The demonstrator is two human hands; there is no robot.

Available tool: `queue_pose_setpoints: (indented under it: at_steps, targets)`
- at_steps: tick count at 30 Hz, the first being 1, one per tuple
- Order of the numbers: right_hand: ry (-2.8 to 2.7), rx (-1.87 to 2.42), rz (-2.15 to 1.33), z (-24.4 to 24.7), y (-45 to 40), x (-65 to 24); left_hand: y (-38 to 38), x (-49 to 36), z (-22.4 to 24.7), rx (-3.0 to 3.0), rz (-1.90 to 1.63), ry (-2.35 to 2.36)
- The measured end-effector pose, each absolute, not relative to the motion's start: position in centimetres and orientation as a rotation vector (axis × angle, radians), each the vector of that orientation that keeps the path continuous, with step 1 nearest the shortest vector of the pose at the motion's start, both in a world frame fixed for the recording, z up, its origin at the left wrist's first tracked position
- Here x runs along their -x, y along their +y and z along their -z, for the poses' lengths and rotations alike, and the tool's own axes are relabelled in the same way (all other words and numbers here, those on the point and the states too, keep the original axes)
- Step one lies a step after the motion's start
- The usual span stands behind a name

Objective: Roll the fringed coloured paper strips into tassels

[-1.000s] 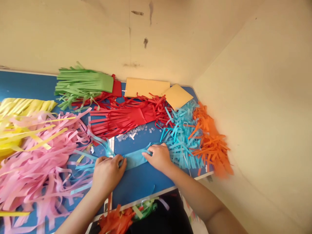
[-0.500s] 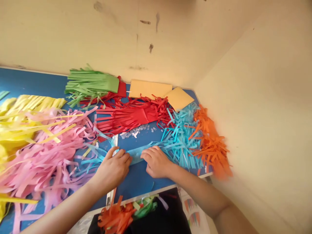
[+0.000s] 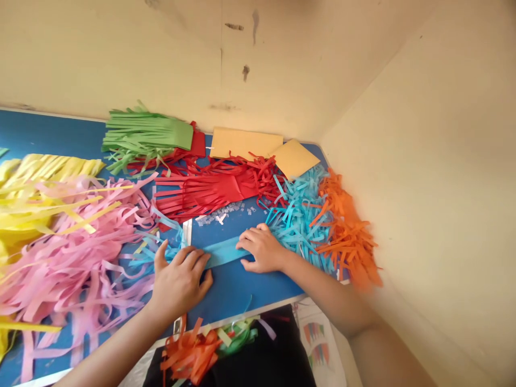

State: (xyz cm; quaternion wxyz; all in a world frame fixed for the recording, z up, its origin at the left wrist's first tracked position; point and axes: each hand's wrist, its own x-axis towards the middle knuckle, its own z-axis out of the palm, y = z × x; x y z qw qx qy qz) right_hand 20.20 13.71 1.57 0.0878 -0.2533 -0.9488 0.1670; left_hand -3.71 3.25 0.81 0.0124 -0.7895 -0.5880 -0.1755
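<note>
A light blue paper strip [image 3: 224,252] with fringed ends lies across the blue table in front of me. My left hand [image 3: 181,277] rests on its left part with the fingers spread and the thumb apart. On the strip's right part lies my right hand [image 3: 262,248], fingers apart and bent over the paper. Loose blue fringe shows beyond both hands, with a larger heap of blue fringe [image 3: 302,215] at the right. Behind the strip is red fringed paper [image 3: 229,187], with small paper scraps [image 3: 221,215] in front of it.
Pink fringe [image 3: 80,242] and yellow fringe [image 3: 28,215] cover the table's left side. Green fringed paper [image 3: 149,134] and yellow-orange sheets [image 3: 245,143] lie near the wall. Orange fringe [image 3: 350,231] hangs over the right edge. Orange and green scraps [image 3: 193,355] rest on my dark-clothed lap.
My left hand has opened, its fingers spreading on the strip. My right hand has shifted slightly up, its fingers looser. The strip now lies flatter and shows more clearly between the hands.
</note>
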Motion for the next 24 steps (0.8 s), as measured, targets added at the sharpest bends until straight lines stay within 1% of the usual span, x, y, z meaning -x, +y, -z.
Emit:
queue_pose_setpoints:
  at_steps: [6, 10, 14, 18, 24]
  targets:
    - [-2.744, 0.801, -0.589, -1.2, 14.6, -20.3, 3.4, 3.3, -1.3, 2.412, 0.454, -1.752]
    - [-2.729, 0.858, -0.631, -1.2, 15.2, -20.5, 3.7, 5.0, -0.9, 2.478, 0.623, -1.755]
    - [-2.687, 1.082, -0.641, -1.3, 15.2, -19.6, 4.3, 5.6, -0.9, 2.463, 0.723, -1.944]
    - [-2.677, 1.279, -0.483, -1.5, 14.9, -18.3, 5.2, 4.8, -1.1, 2.382, 0.604, -2.049]
    - [-2.694, 1.335, -0.426, -0.9, 15.0, -17.6, 6.4, 4.4, -1.1, 2.419, 0.367, -2.025]
